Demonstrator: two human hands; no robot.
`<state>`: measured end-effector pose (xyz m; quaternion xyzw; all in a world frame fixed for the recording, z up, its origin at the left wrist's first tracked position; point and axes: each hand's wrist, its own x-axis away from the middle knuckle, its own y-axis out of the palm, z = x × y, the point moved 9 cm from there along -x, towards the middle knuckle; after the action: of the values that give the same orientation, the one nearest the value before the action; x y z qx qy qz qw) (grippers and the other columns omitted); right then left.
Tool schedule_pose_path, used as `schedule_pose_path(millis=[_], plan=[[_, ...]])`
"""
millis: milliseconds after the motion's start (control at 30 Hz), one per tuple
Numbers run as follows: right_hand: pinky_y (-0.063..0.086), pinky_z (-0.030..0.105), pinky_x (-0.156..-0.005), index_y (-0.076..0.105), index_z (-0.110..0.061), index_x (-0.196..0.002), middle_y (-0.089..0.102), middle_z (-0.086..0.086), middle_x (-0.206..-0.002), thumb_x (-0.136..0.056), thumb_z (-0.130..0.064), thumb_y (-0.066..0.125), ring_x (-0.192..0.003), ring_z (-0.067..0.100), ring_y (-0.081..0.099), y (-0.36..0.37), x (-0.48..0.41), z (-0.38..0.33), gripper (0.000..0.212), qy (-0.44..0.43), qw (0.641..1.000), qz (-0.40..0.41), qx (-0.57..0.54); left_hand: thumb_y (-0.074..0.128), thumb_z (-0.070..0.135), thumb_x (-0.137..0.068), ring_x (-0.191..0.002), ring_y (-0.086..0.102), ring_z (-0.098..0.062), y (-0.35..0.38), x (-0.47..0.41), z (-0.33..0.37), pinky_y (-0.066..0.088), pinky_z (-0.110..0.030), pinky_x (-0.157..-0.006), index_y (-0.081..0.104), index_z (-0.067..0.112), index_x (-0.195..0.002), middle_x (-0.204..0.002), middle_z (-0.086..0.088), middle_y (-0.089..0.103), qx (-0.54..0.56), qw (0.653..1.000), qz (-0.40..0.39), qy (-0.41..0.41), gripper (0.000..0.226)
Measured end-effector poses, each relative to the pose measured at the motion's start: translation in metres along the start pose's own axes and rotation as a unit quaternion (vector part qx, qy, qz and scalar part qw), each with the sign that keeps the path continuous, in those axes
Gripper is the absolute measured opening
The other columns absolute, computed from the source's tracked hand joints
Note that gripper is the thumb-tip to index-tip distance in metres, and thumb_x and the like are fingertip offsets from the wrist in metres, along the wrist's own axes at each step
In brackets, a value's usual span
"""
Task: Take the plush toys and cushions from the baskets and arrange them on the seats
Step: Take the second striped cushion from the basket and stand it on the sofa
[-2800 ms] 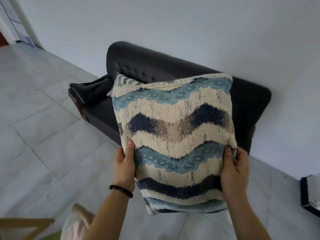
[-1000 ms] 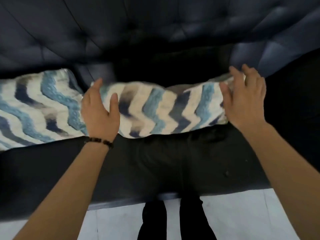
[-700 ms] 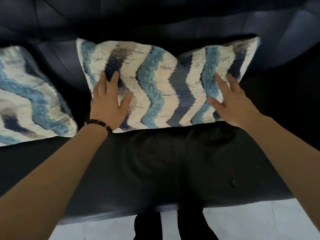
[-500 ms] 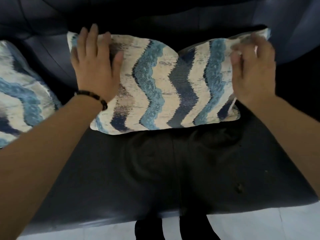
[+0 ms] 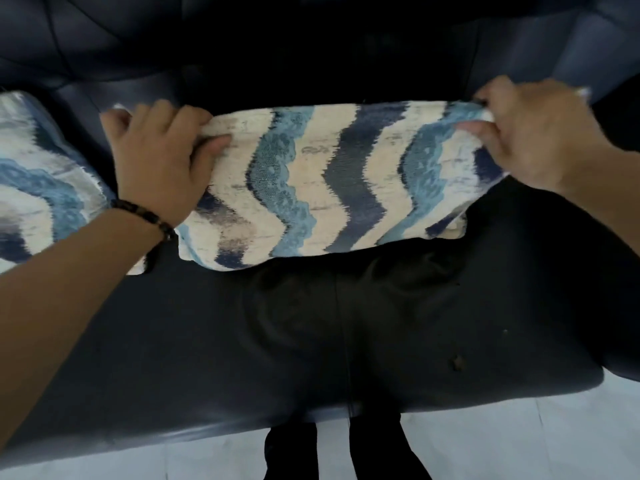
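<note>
A cushion [image 5: 332, 188] with blue, navy and cream wavy stripes leans against the backrest of the dark leather sofa [image 5: 242, 341]. My left hand [image 5: 159, 161] grips its upper left corner, fingers curled over the top edge. My right hand [image 5: 530, 133] pinches its upper right corner. A second cushion [image 5: 38, 188] with the same pattern rests on the seat at the far left, partly behind my left forearm.
The tufted backrest [image 5: 311, 39] rises right behind the cushions. The seat's front edge runs across the lower frame, with pale floor tiles [image 5: 519, 441] below it. My dark trouser legs [image 5: 346, 448] stand against the sofa front.
My hands went from lying flat on the cushion's face to gripping its two top corners. The cushion's top edge has come down and toward me, so less of its face shows.
</note>
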<state>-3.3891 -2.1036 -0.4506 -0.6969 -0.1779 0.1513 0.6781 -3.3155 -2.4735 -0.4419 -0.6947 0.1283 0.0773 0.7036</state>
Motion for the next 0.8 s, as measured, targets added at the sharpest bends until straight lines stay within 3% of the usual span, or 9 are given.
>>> schedule_pose_path(millis=[100, 300, 367, 467, 533, 600, 667, 733, 800], plan=[[0.039, 0.047, -0.067, 0.053, 0.005, -0.114, 0.062, 0.035, -0.084, -0.105, -0.046, 0.044, -0.074, 0.049, 0.063, -0.023, -0.008, 0.009, 0.053, -0.008, 0.999, 0.041, 0.019, 0.042, 0.054, -0.105, -0.094, 0.055, -0.039, -0.009, -0.018, 0.0, 0.028, -0.046, -0.089, 0.061, 0.011, -0.115, -0.097, -0.022, 0.058, 0.003, 1.0, 0.003, 0.0, 0.048], [0.037, 0.057, -0.101, 0.058, -0.006, -0.126, 0.052, 0.032, -0.12, -0.092, -0.045, 0.068, -0.117, 0.049, 0.049, -0.002, -0.042, 0.028, 0.053, 0.113, 0.993, -0.036, 0.03, 0.053, 0.051, -0.098, -0.11, 0.05, -0.04, 0.021, -0.05, 0.012, 0.027, -0.053, -0.099, 0.062, 0.012, -0.116, -0.113, -0.021, 0.056, 0.004, 0.999, -0.044, -0.021, 0.044], [0.03, 0.055, -0.11, 0.055, -0.01, -0.131, 0.047, 0.027, -0.132, -0.089, -0.04, 0.073, -0.127, 0.045, 0.043, 0.007, -0.051, 0.016, 0.054, 0.117, 0.992, -0.047, -0.021, 0.051, 0.053, -0.097, -0.115, 0.05, -0.041, 0.035, -0.053, 0.007, 0.027, -0.056, -0.104, 0.062, 0.011, -0.12, -0.117, -0.022, 0.056, 0.011, 0.995, -0.089, -0.031, 0.049], [0.023, 0.053, -0.121, 0.041, -0.022, -0.146, 0.05, 0.012, -0.148, -0.088, -0.066, 0.063, -0.138, 0.036, 0.045, 0.023, -0.056, -0.009, 0.076, 0.123, 0.969, -0.098, -0.189, 0.029, 0.059, -0.099, -0.118, 0.052, -0.041, 0.054, -0.049, -0.009, 0.025, -0.053, -0.108, 0.06, 0.012, -0.126, -0.113, -0.023, 0.058, 0.066, 0.982, -0.173, -0.03, 0.062], [0.033, 0.053, -0.117, 0.041, -0.022, -0.148, 0.059, 0.013, -0.142, -0.086, -0.08, 0.049, -0.131, 0.037, 0.054, 0.03, -0.059, -0.023, 0.085, 0.088, 0.974, -0.142, -0.156, 0.027, 0.054, -0.103, -0.123, 0.049, -0.041, 0.057, -0.047, -0.025, 0.024, -0.054, -0.112, 0.061, 0.012, -0.128, -0.118, -0.024, 0.056, 0.088, 0.976, -0.197, -0.044, 0.059], [0.048, 0.045, -0.094, 0.057, -0.019, -0.128, 0.069, 0.016, -0.116, -0.086, -0.078, 0.047, -0.104, 0.036, 0.064, 0.028, -0.069, -0.03, 0.073, 0.051, 0.98, -0.169, -0.087, 0.036, 0.048, -0.105, -0.126, 0.046, -0.043, 0.059, -0.044, -0.034, 0.025, -0.055, -0.112, 0.061, 0.007, -0.126, -0.123, -0.027, 0.053, 0.071, 0.975, -0.204, -0.052, 0.052], [0.043, 0.038, -0.076, 0.059, -0.018, -0.117, 0.065, 0.012, -0.098, -0.088, -0.073, 0.053, -0.087, 0.031, 0.06, 0.018, -0.088, -0.032, 0.063, 0.045, 0.986, -0.15, -0.053, 0.045, 0.042, -0.106, -0.124, 0.047, -0.046, 0.06, -0.045, -0.036, 0.028, -0.056, -0.108, 0.06, 0.004, -0.125, -0.126, -0.03, 0.052, 0.051, 0.977, -0.191, -0.078, 0.045], [0.042, 0.04, -0.073, 0.055, -0.013, -0.125, 0.061, 0.015, -0.098, -0.092, -0.067, 0.055, -0.093, 0.037, 0.062, 0.012, -0.104, -0.033, 0.064, 0.062, 0.995, -0.08, 0.003, 0.047, 0.042, -0.105, -0.118, 0.052, -0.047, 0.057, -0.051, -0.039, 0.037, -0.054, -0.1, 0.062, 0.006, -0.125, -0.127, -0.03, 0.053, 0.043, 0.978, -0.161, -0.128, 0.043], [0.045, 0.048, -0.084, 0.051, -0.008, -0.129, 0.061, 0.024, -0.115, -0.097, -0.058, 0.055, -0.109, 0.043, 0.06, 0.015, -0.106, -0.039, 0.059, 0.089, 0.995, -0.011, 0.034, 0.049, 0.047, -0.103, -0.113, 0.058, -0.046, 0.055, -0.057, -0.044, 0.046, -0.05, -0.088, 0.068, 0.009, -0.123, -0.128, -0.027, 0.059, 0.057, 0.975, -0.13, -0.172, 0.047]])
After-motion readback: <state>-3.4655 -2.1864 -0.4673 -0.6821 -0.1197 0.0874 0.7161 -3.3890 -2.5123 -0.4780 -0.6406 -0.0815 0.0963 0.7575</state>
